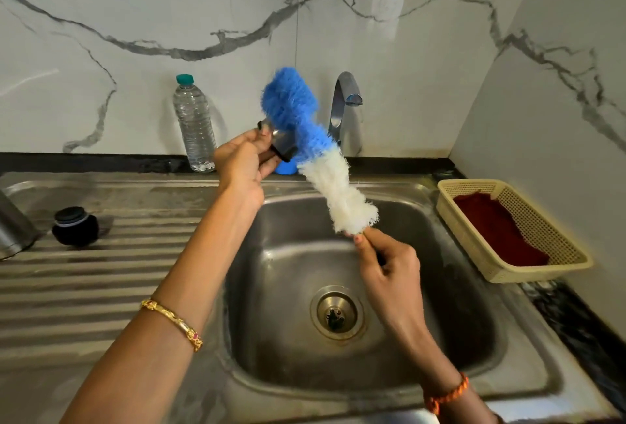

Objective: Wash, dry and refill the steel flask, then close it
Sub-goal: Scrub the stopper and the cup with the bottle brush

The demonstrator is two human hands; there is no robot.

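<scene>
A clear plastic water bottle with a green cap stands at the back of the counter, upper centre-left of the frame, against the marble-patterned wall. To its right rises a chrome tap, partly screened by the brush. A small blue object sits at the sink's back edge, mostly hidden behind the left hand and the brush. At lower left of the ribbed drainboard lies a black flask lid, and at the far left edge a steel vessel is cut off by the frame; whether it is the flask body cannot be told. The left hand grips a small steel-and-black part above the sink's back rim; its exact identity is unclear. The right hand pinches the handle end of a bottle brush, blue bristles uppermost, white below, held slantwise over the basin and touching the held part. The steel sink holds only a drain strainer. At right, a cream plastic basket contains a dark red cloth.
</scene>
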